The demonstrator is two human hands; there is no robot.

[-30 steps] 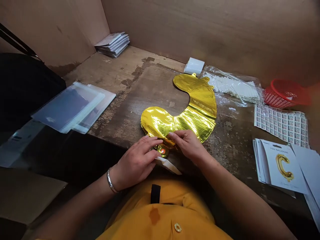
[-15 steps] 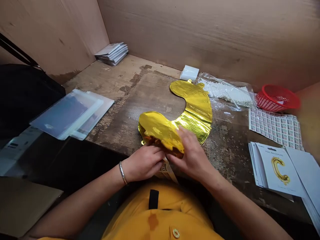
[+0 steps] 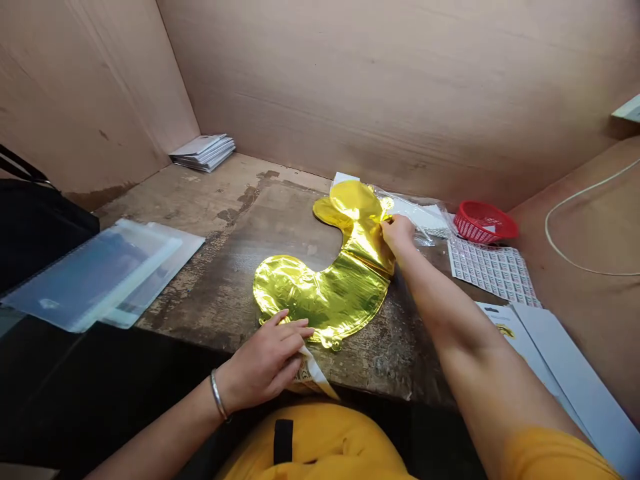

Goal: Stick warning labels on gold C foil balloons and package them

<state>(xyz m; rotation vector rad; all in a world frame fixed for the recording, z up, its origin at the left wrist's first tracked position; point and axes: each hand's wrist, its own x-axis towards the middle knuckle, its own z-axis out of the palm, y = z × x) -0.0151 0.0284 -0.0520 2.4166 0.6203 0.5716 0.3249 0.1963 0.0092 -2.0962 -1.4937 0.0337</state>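
Observation:
A flat gold foil balloon (image 3: 345,293), curved like a letter C, lies on the worn wooden table. Its top end is lifted, where my right hand (image 3: 399,233) pinches the right edge; more gold foil shows underneath. My left hand (image 3: 273,353) rests at the lower left edge of the balloon with its fingers stretched out, touching the foil. Under that hand, at the table's front edge, a pale printed strip (image 3: 315,373) pokes out, partly hidden.
Clear plastic sleeves (image 3: 100,273) lie at the left, and a stack of folded cards (image 3: 204,152) at the back left. Behind the balloon are white cards in clear wrap (image 3: 420,213), a red basket (image 3: 484,222) and a sticker sheet (image 3: 493,272). Balloon packaging cards (image 3: 565,367) lie at the right.
My right hand has moved from the balloon's lower part to its upper edge and lifted it. The lower end now lies flat, and my left hand's fingers have spread out. The view has shifted.

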